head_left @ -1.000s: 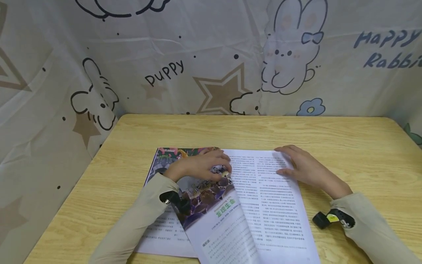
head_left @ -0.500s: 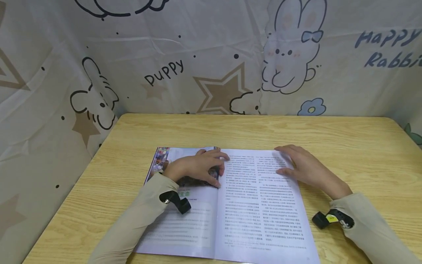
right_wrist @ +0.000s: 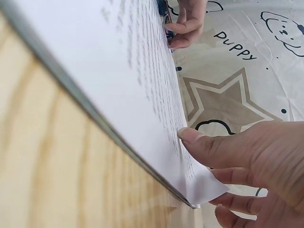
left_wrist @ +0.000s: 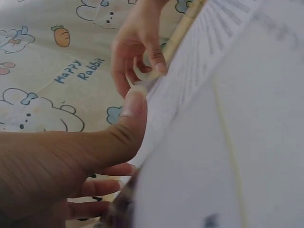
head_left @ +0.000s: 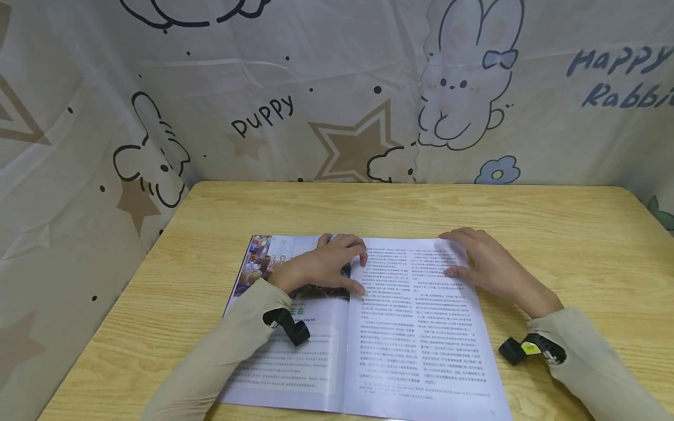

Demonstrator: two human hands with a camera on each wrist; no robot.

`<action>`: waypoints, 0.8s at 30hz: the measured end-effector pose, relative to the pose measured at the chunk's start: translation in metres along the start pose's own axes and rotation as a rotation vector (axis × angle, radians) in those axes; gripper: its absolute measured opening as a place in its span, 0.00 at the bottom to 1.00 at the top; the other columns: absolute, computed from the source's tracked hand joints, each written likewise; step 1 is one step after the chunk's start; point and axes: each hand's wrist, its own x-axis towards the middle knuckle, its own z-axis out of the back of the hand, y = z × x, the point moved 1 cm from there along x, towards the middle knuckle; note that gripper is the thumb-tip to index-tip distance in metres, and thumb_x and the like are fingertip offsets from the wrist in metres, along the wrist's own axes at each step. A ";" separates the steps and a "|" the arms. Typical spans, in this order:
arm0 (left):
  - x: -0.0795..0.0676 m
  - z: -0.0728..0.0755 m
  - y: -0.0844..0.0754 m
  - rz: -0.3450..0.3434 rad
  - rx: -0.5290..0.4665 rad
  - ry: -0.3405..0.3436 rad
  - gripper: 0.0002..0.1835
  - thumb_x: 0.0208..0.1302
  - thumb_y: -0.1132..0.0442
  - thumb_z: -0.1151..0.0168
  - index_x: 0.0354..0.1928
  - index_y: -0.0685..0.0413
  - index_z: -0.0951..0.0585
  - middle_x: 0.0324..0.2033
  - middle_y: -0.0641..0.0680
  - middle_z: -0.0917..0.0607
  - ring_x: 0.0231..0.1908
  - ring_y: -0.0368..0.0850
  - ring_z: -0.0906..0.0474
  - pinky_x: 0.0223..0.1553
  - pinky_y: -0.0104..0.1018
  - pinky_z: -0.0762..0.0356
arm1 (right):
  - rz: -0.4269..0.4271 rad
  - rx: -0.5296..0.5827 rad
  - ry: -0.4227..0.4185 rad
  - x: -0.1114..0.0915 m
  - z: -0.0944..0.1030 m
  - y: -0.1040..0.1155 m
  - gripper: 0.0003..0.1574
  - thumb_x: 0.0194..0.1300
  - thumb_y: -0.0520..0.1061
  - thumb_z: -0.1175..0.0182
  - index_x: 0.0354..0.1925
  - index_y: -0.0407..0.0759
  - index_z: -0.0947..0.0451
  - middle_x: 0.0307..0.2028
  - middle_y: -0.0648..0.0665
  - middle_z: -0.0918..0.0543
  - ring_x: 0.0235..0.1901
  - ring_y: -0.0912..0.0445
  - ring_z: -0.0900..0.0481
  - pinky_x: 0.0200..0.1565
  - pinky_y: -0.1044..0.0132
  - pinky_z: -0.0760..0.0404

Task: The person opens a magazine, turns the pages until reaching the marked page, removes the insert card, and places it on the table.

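An open magazine [head_left: 389, 362] lies on the wooden table, a picture above text on its left page and columns of text on its right page. My left hand [head_left: 321, 266] rests over the upper part near the spine, fingers loosely bent and thumb apart, pinching nothing. At the upper right corner, my right hand [head_left: 489, 263] holds the right page's edge. In the right wrist view the thumb lies on top of the printed page [right_wrist: 137, 104], and the fingers are at the lifted page corner [right_wrist: 209, 190], partly behind it.
The wooden table [head_left: 553, 222] extends behind and to both sides of the magazine. Behind it hangs a fabric backdrop [head_left: 342, 70] printed with rabbits, stars and words. Small black wrist cameras [head_left: 513, 351] are strapped over both beige sleeves.
A page that was part way over under my left hand now lies flat on the left side. The left hand has since shifted slightly right; the right hand has barely moved.
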 end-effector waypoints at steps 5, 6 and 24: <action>0.005 -0.007 0.002 0.001 0.006 -0.081 0.19 0.62 0.42 0.38 0.46 0.45 0.26 0.59 0.51 0.30 0.63 0.51 0.38 0.69 0.53 0.53 | 0.002 0.009 -0.003 -0.001 -0.001 -0.001 0.38 0.54 0.42 0.28 0.61 0.38 0.29 0.59 0.34 0.27 0.60 0.36 0.31 0.60 0.39 0.34; 0.006 -0.009 0.002 0.000 -0.001 -0.095 0.18 0.63 0.42 0.40 0.46 0.45 0.26 0.58 0.51 0.29 0.62 0.51 0.38 0.69 0.52 0.51 | 0.007 0.010 -0.004 -0.001 -0.001 -0.002 0.38 0.54 0.42 0.28 0.61 0.37 0.29 0.59 0.34 0.27 0.60 0.37 0.31 0.60 0.39 0.34; 0.011 -0.019 0.005 0.020 -0.018 -0.080 0.43 0.60 0.40 0.38 0.71 0.51 0.40 0.74 0.60 0.47 0.74 0.57 0.57 0.73 0.50 0.63 | -0.007 -0.023 0.003 0.000 -0.002 0.000 0.42 0.55 0.41 0.29 0.64 0.31 0.33 0.53 0.34 0.29 0.48 0.43 0.27 0.50 0.47 0.26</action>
